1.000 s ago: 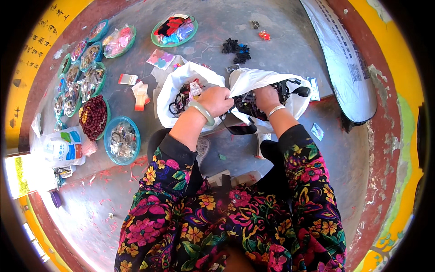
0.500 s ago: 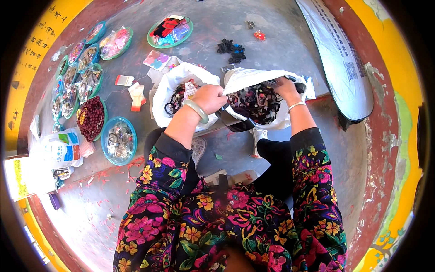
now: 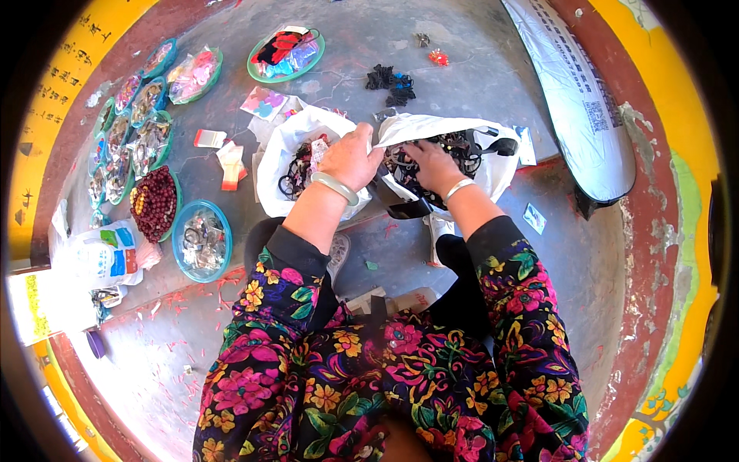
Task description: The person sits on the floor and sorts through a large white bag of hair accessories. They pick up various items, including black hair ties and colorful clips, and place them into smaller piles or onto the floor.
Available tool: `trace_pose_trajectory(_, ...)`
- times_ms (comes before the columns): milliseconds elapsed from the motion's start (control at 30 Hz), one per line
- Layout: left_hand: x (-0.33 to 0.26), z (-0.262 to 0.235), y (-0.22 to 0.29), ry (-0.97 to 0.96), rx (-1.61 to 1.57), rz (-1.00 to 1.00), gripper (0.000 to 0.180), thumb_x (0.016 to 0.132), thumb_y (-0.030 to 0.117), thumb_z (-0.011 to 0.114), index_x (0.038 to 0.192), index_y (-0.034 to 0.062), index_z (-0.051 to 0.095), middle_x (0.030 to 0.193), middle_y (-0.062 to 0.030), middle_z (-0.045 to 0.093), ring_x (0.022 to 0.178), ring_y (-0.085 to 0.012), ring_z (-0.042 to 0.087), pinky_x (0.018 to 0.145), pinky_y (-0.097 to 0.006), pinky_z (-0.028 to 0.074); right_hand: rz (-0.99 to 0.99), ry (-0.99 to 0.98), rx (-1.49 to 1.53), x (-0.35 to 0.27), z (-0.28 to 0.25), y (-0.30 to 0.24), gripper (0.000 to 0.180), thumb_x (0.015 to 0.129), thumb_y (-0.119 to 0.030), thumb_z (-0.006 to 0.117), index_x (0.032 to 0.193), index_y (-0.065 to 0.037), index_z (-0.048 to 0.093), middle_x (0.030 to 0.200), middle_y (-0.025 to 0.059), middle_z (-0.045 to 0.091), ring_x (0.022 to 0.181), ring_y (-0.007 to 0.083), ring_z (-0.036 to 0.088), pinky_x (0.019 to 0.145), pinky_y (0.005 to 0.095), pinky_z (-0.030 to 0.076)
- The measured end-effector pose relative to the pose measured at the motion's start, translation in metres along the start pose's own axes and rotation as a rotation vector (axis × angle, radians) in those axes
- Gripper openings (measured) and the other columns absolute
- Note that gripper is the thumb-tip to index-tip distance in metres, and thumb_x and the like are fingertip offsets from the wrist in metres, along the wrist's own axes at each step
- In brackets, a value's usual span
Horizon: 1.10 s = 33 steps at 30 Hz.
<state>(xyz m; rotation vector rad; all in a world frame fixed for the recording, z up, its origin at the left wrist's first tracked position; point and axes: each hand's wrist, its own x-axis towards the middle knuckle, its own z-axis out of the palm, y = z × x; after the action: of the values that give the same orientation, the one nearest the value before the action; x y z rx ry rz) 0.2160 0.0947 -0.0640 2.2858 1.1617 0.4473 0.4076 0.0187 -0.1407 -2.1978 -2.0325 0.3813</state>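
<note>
Two white bags stand side by side in front of me. The right bag (image 3: 493, 181) holds a heap of dark small accessories (image 3: 458, 142) with pale and pink bits. My right hand (image 3: 435, 165) reaches into it, fingers apart on the heap. My left hand (image 3: 348, 158) is closed at the right bag's left edge, pinching its rim. Below that hand is the left bag (image 3: 271, 173), with dark loops and a light tag (image 3: 317, 150) inside. A black strap-like piece (image 3: 412, 209) hangs over the right bag's near edge.
Baskets of small packaged goods stand to the left, with dark red beads (image 3: 154, 202) and a blue basket (image 3: 202, 240) nearer. A green tray (image 3: 286, 55), black scrunchie-like pieces (image 3: 399, 86) and a red trinket (image 3: 438, 57) lie beyond. A silver panel (image 3: 577, 100) lies at right.
My right hand has moved left from the right bag's far-right rim into its contents. A small card now lies on the floor right of that bag. My left hand stays at the rim.
</note>
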Motion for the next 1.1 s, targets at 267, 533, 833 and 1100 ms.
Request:
trace_pose_trajectory(267, 0.004, 0.002, -0.006, -0.050, 0.069, 0.119, 0.029, 0.083, 0.029, 0.047, 0.073, 0.0037, 0.058, 0.077, -0.0179, 0.060, 0.073, -0.0368, 0.057, 0.065, -0.046, 0.044, -0.131, -0.686, 0.040, -0.030, -0.004, -0.036, 0.026, 0.076, -0.022, 0.056, 0.090, -0.003, 0.066, 0.092, 0.0189, 0.063, 0.087, 0.0325, 0.062, 0.074, 0.0383, 0.047)
trace_pose_trajectory(533, 0.001, -0.004, 0.003, -0.164, 0.093, 0.083, 0.031, 0.084, 0.028, 0.044, 0.077, 0.0030, 0.061, 0.079, -0.0184, 0.061, 0.078, -0.0364, 0.058, 0.071, -0.046, 0.045, -0.066, -0.765, -0.113, -0.066, -0.026, -0.040, 0.022, 0.071, -0.010, 0.055, 0.090, -0.005, 0.067, 0.090, 0.0179, 0.063, 0.085, 0.0317, 0.062, 0.073, 0.0384, 0.049)
trace_pose_trajectory(833, 0.000, -0.008, 0.001, -0.188, 0.091, 0.094, 0.032, 0.083, 0.027, 0.043, 0.076, 0.0021, 0.062, 0.079, -0.0189, 0.061, 0.078, -0.0368, 0.058, 0.073, -0.046, 0.045, 0.354, -0.132, 0.277, -0.032, -0.062, 0.059, 0.023, 0.069, -0.008, 0.053, 0.083, -0.014, 0.070, 0.088, 0.0119, 0.065, 0.087, 0.0294, 0.061, 0.078, 0.0349, 0.047)
trace_pose_trajectory(1100, 0.000, -0.006, 0.002, -0.167, 0.081, 0.093, 0.031, 0.083, 0.026, 0.043, 0.076, 0.0023, 0.062, 0.079, -0.0189, 0.062, 0.078, -0.0367, 0.059, 0.073, -0.046, 0.045, 0.217, -0.280, 0.100, -0.021, -0.043, 0.056, 0.025, 0.068, -0.008, 0.054, 0.088, -0.013, 0.069, 0.089, 0.0142, 0.064, 0.088, 0.0303, 0.061, 0.077, 0.0359, 0.047)
